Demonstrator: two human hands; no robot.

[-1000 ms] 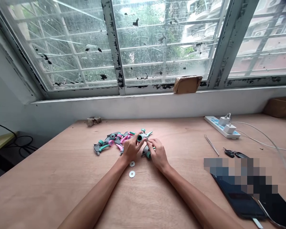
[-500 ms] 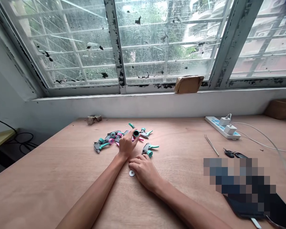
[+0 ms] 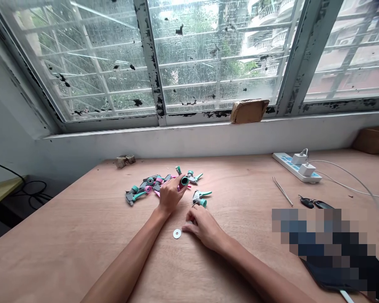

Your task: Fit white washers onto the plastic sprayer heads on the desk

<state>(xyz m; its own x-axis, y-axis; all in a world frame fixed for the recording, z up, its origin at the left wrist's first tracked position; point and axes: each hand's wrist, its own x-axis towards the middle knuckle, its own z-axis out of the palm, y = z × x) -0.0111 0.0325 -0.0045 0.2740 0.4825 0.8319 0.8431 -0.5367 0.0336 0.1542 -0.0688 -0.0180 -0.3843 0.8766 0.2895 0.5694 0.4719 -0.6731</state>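
My left hand [image 3: 169, 194] is closed around a trigger spray nozzle [image 3: 185, 181], whose round teal collar faces me, with its dark opening showing. Most of that nozzle is hidden by the fingers. My right hand [image 3: 206, 224] rests low over the table, its thumb and fingers curled together; what they pinch, if anything, is too small to make out. Just left of its thumb lies a flat white ring washer [image 3: 177, 234]. Beyond the right fingers a grey nozzle with a teal lever [image 3: 205, 193] lies on its side.
Several grey, teal and pink nozzles [image 3: 139, 189] lie heaped left of and behind my left hand. To the right are tweezers [image 3: 282, 191], sunglasses [image 3: 316, 203], a power strip [image 3: 295, 168] with white cables, and a blurred patch over a dark device [image 3: 325, 275].
My right hand has moved right, off the washer, and its fingers have curled in. My left hand has shifted slightly right with the nozzle. The view has tilted a little.
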